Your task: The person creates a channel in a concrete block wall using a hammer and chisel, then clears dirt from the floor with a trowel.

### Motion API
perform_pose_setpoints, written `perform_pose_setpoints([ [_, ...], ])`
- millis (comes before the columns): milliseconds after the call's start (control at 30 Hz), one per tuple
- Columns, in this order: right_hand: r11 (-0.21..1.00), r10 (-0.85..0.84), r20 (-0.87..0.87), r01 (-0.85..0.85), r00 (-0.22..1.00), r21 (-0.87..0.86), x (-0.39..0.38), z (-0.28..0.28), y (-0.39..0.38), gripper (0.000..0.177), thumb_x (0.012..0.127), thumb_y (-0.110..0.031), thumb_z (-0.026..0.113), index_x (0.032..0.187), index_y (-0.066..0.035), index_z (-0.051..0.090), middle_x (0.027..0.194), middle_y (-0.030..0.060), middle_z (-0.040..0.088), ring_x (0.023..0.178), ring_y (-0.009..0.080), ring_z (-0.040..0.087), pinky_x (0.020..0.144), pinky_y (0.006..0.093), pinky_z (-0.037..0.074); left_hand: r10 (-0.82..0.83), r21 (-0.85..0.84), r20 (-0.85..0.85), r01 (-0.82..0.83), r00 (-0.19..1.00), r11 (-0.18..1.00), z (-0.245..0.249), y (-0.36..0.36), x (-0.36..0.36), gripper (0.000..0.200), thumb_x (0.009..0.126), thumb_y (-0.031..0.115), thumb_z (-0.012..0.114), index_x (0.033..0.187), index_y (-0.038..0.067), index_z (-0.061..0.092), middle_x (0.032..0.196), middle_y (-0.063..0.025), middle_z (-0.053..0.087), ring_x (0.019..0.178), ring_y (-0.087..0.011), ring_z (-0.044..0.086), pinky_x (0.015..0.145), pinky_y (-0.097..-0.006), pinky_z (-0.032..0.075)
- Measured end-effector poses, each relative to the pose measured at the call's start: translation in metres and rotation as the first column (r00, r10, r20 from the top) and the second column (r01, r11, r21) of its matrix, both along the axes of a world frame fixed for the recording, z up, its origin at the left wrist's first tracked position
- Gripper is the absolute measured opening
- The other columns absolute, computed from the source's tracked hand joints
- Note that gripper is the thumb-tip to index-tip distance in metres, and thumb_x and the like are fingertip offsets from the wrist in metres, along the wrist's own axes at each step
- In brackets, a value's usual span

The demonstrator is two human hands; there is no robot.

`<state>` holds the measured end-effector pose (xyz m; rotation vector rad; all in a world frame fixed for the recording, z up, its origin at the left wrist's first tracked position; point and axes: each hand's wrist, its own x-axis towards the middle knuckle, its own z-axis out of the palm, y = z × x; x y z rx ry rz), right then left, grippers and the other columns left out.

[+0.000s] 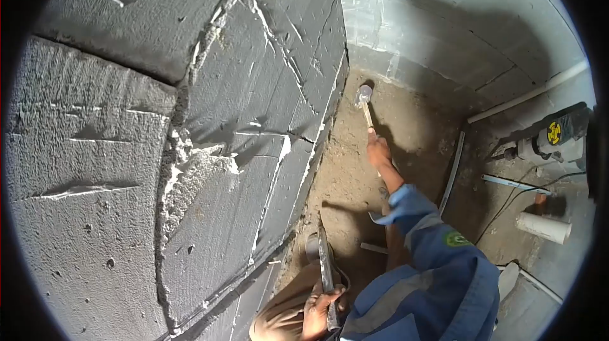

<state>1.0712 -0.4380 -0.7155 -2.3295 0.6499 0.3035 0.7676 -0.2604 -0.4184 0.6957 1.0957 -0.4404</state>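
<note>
The right hand [379, 152] is closed around the pale handle of a hammer [365, 94], held out at arm's length over the floor; the hammer's rounded metal head points away from the person, towards the far corner. The left hand [321, 308], low in the view and close to the body, is curled around the lower part of a long, narrow metal bar [325, 258], its thin end pointing forward. The hammer head and the bar are well apart.

The right arm wears a blue sleeve [431, 230] with a greyish band and a round, yellow-green badge [455, 239]; any lettering on it is too small to read. Beside the left hand is a knee in tan trousers [288, 309].

On the left rises a rough dark grey wall [235, 100], crossed by pale ridges and seams, with a broken, crumbly patch [200, 185]. Ahead, a smoother, lighter wall [438, 17] carries a large shadow. Between them lies a dusty brown floor [349, 170].

On the right is a dark and grey power tool [558, 138] with a round yellow and black mark [554, 132]; no brand can be read. Near it are a thin cable [507, 203] and a short, thick white pipe [543, 228].
</note>
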Motion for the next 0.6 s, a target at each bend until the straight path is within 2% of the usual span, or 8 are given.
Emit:
perform_pose_setpoints([
  [33,0.992,0.006,-0.031,-0.002,1.0,0.126,-0.015,0.022,-0.008,0.068,0.097,-0.059,0.029,0.099,0.001,0.061,0.093,0.0244,0.064,0.095,0.0418,0.06,0.085,0.0474,0.045,-0.271,0.175,0.089,0.252,0.959,0.952,0.0,0.002,-0.007,0.028,0.082,0.001,0.059,0.11,-0.001,0.053,0.092,-0.0131,0.062,0.067,-0.0151,0.058,0.057,-0.0255,0.047],
  [233,0.951,-0.078,0.478,-0.079,0.875,0.299,0.033,0.128,-0.042,0.054,0.1,-0.048,0.036,0.091,-0.001,0.06,0.079,0.0155,0.061,0.072,0.0261,0.06,0.07,0.0406,0.046,-0.175,0.052,0.133,0.17,0.975,0.984,0.003,-0.01,0.016,0.034,0.084,0.003,0.057,0.117,0.002,0.049,0.079,-0.0065,0.057,0.059,-0.0129,0.051,0.054,-0.0246,0.041],
  [300,0.957,-0.123,0.793,-0.139,0.597,0.254,0.066,0.179,-0.048,0.051,0.1,-0.047,0.039,0.086,-0.001,0.058,0.073,0.0097,0.057,0.069,0.0186,0.057,0.064,0.036,0.045,-0.179,0.043,0.102,0.176,0.978,0.983,0.005,-0.011,0.016,0.034,0.084,0.004,0.057,0.117,0.002,0.049,0.08,-0.0068,0.057,0.06,-0.0131,0.051,0.054,-0.0247,0.041],
  [400,0.749,-0.414,0.825,-0.371,0.385,0.549,0.103,0.219,-0.034,0.049,0.1,-0.045,0.041,0.084,-0.001,0.055,0.071,0.006,0.053,0.065,0.0141,0.053,0.058,0.0337,0.043,-0.166,0.049,0.083,0.162,0.983,0.986,0.003,-0.012,0.018,0.034,0.084,0.005,0.057,0.117,0.002,0.049,0.08,-0.0073,0.058,0.061,-0.0137,0.052,0.056,-0.0259,0.041],
  [433,0.695,-0.388,0.895,-0.568,0.221,0.441,0.117,0.198,-0.037,0.046,0.1,-0.042,0.042,0.088,0.0,0.055,0.07,0.0065,0.052,0.063,0.015,0.052,0.057,0.0338,0.043,-0.164,0.044,0.053,0.162,0.985,0.986,0.002,-0.013,0.018,0.035,0.084,0.006,0.058,0.118,0.002,0.049,0.081,-0.0075,0.058,0.061,-0.0139,0.052,0.057,-0.0265,0.042],
  [500,0.877,-0.207,0.969,-0.414,0.135,0.244,0.106,0.141,-0.026,0.041,0.099,-0.037,0.045,0.098,0.003,0.056,0.071,0.0106,0.054,0.061,0.0213,0.055,0.055,0.0355,0.044,-0.136,0.076,-0.001,0.136,0.991,0.988,0.005,-0.016,0.02,0.035,0.085,0.009,0.057,0.118,0.002,0.05,0.081,-0.0077,0.058,0.063,-0.0138,0.053,0.06,-0.0279,0.043],
  [567,0.961,0.001,0.857,-0.236,0.515,0.141,0.063,0.05,-0.021,0.043,0.098,-0.035,0.043,0.112,0.004,0.056,0.085,0.0238,0.064,0.076,0.0411,0.063,0.062,0.0419,0.048,-0.269,0.215,0.051,0.252,0.962,0.944,0.005,-0.016,0.019,0.033,0.085,0.006,0.059,0.116,0.004,0.05,0.084,-0.0071,0.059,0.063,-0.0129,0.054,0.058,-0.0256,0.044],
  [600,0.969,0.161,0.543,-0.236,0.824,0.071,0.029,-0.002,-0.028,0.049,0.099,-0.04,0.039,0.115,0.003,0.057,0.097,0.0294,0.063,0.088,0.0484,0.061,0.07,0.0484,0.049,-0.193,0.091,0.073,0.186,0.978,0.978,0.001,-0.013,0.015,0.03,0.085,0.006,0.059,0.114,0.005,0.051,0.086,-0.0067,0.059,0.062,-0.0123,0.055,0.056,-0.0242,0.044],
])
